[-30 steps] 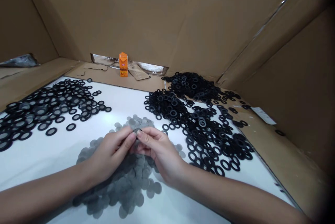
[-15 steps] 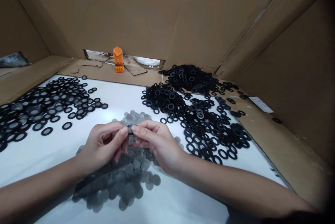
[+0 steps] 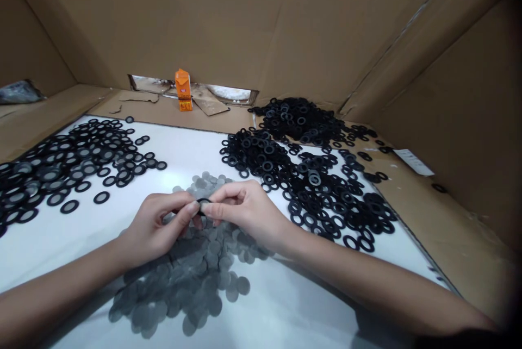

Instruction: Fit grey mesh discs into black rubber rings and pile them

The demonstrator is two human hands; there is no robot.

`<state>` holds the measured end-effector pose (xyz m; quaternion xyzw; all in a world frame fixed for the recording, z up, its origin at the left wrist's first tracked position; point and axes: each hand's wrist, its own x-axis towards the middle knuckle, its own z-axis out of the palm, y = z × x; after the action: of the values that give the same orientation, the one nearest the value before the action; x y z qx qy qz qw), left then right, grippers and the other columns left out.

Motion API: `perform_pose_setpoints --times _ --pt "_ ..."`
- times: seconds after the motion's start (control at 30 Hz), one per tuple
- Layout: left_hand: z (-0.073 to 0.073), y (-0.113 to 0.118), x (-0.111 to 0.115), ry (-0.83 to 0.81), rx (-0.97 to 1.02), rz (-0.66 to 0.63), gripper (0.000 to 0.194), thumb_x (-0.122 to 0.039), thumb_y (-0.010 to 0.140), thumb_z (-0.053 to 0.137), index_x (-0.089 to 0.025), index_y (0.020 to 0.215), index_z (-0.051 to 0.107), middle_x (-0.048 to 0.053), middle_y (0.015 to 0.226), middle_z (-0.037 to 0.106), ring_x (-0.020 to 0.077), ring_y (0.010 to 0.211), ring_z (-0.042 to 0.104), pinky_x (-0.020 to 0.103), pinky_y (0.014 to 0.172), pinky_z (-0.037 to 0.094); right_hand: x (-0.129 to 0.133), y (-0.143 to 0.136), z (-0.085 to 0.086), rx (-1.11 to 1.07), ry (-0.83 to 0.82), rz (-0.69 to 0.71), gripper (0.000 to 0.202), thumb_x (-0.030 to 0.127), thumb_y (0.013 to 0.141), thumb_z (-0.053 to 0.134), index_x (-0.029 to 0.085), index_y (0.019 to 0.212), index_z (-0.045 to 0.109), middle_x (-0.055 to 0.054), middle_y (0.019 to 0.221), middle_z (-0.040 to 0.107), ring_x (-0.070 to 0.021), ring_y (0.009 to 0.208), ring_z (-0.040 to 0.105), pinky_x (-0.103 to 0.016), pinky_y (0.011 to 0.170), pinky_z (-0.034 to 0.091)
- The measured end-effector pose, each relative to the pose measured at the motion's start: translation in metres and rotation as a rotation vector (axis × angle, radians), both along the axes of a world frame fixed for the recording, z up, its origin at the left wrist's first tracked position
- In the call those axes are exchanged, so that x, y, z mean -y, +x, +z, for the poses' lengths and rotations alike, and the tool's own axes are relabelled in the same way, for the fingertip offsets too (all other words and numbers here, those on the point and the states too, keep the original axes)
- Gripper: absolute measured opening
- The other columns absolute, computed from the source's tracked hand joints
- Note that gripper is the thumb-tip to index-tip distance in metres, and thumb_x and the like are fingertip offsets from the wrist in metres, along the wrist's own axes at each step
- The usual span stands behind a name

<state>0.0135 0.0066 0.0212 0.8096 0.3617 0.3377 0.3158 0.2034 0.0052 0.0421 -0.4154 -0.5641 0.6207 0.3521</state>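
Head view shows your left hand (image 3: 159,226) and your right hand (image 3: 255,213) over the grey disc pile (image 3: 191,278), the fingers of each clamped on opposite edges of one black ring (image 3: 204,200), which is above the far part of that pile; whether it has a disc inside is too small to tell. On your white counter (image 3: 293,305), grey-centred rings (image 3: 87,153) lie left of the pile and beyond it, while loose black rings (image 3: 281,167) spread to its right and farther back. Well beyond the pile, an orange carton (image 3: 183,88) stands upright on cardboard (image 3: 155,114).
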Motion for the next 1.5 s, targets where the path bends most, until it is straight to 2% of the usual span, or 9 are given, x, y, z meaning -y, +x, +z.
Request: perform_pose_setpoints --times 0.13,0.27,0.4,0.47,0.63,0.73,0.87,1.2,1.5 --pt "-0.002 0.001 0.000 -0.044 -0.033 -0.008 0.031 -0.023 0.092 0.042 -0.018 0.068 0.061 -0.003 0.052 0.052 0.0099 0.047 0.048 0.020 0.046 0.035 -0.002 0.002 0.002 0.101 0.065 0.007 0.023 0.037 0.070 0.073 0.015 0.064 0.068 0.001 0.056 0.059 -0.0095 0.051 0.049 -0.021 0.046 0.033" --pt "-0.006 0.000 0.001 -0.085 -0.110 -0.040 0.029 -0.025 0.093 0.039 -0.018 0.071 0.055 -0.003 0.057 0.050 0.0106 0.052 0.048 0.022 0.051 0.036 -0.004 0.005 0.002 0.246 0.099 0.075 0.020 0.033 0.072 0.071 0.015 0.064 0.066 0.001 0.057 0.059 -0.0101 0.052 0.050 -0.021 0.047 0.036" --pt "-0.008 -0.002 0.000 -0.097 -0.100 -0.059 0.018 -0.025 0.093 0.040 -0.018 0.082 0.053 -0.002 0.066 0.052 0.0108 0.057 0.049 0.022 0.054 0.038 -0.002 0.006 0.005 0.348 0.237 0.053 0.014 0.028 0.074 0.067 0.016 0.067 0.065 0.000 0.065 0.061 -0.0124 0.060 0.054 -0.023 0.053 0.040" --pt "-0.010 -0.002 0.001 -0.107 -0.026 -0.045 0.016 -0.024 0.093 0.041 -0.019 0.082 0.052 -0.003 0.065 0.051 0.0100 0.055 0.048 0.021 0.053 0.037 0.001 0.004 0.005 0.273 0.207 0.028 0.012 0.028 0.074 0.068 0.016 0.069 0.065 0.000 0.067 0.061 -0.0126 0.062 0.055 -0.024 0.056 0.041" --pt "-0.018 0.004 0.012 -0.217 0.241 0.041 0.021 -0.028 0.094 0.042 -0.020 0.074 0.044 -0.005 0.057 0.044 0.0088 0.046 0.043 0.021 0.045 0.033 0.013 -0.010 -0.006 -0.134 -0.084 -0.081 0.020 0.034 0.071 0.074 0.017 0.076 0.066 0.001 0.067 0.062 -0.0119 0.064 0.057 -0.024 0.062 0.044" --pt "-0.021 0.006 0.018 -0.294 0.312 0.029 0.024 -0.031 0.095 0.042 -0.020 0.073 0.042 -0.005 0.055 0.046 0.0094 0.046 0.043 0.022 0.047 0.034 0.019 -0.015 -0.011 -0.269 -0.158 -0.090 0.019 0.034 0.071 0.074 0.017 0.074 0.067 0.001 0.065 0.063 -0.0111 0.063 0.058 -0.024 0.064 0.046" --pt "-0.021 0.005 0.018 -0.350 0.343 0.002 0.023 -0.032 0.096 0.039 -0.020 0.077 0.047 -0.005 0.053 0.046 0.0096 0.046 0.044 0.023 0.048 0.036 0.017 -0.014 -0.013 -0.245 -0.131 -0.098 0.018 0.033 0.070 0.075 0.016 0.072 0.067 0.001 0.066 0.065 -0.0113 0.064 0.058 -0.024 0.065 0.046" --pt "-0.021 0.001 0.013 -0.167 0.297 0.089 0.012 -0.023 0.092 0.047 -0.019 0.083 0.052 -0.005 0.052 0.051 0.0076 0.043 0.047 0.020 0.043 0.036 0.010 -0.009 -0.014 -0.139 -0.015 -0.123 0.013 0.029 0.071 0.074 0.018 0.075 0.068 0.000 0.073 0.065 -0.0119 0.067 0.058 -0.024 0.062 0.044" --pt "-0.013 0.005 0.012 -0.143 0.283 0.167 0.014 -0.026 0.091 0.050 -0.019 0.080 0.052 -0.005 0.049 0.053 0.0087 0.042 0.051 0.020 0.043 0.041 0.009 -0.008 -0.006 -0.121 0.018 -0.161 0.021 0.036 0.070 0.073 0.017 0.068 0.064 0.001 0.064 0.062 -0.0111 0.059 0.055 -0.023 0.054 0.040"
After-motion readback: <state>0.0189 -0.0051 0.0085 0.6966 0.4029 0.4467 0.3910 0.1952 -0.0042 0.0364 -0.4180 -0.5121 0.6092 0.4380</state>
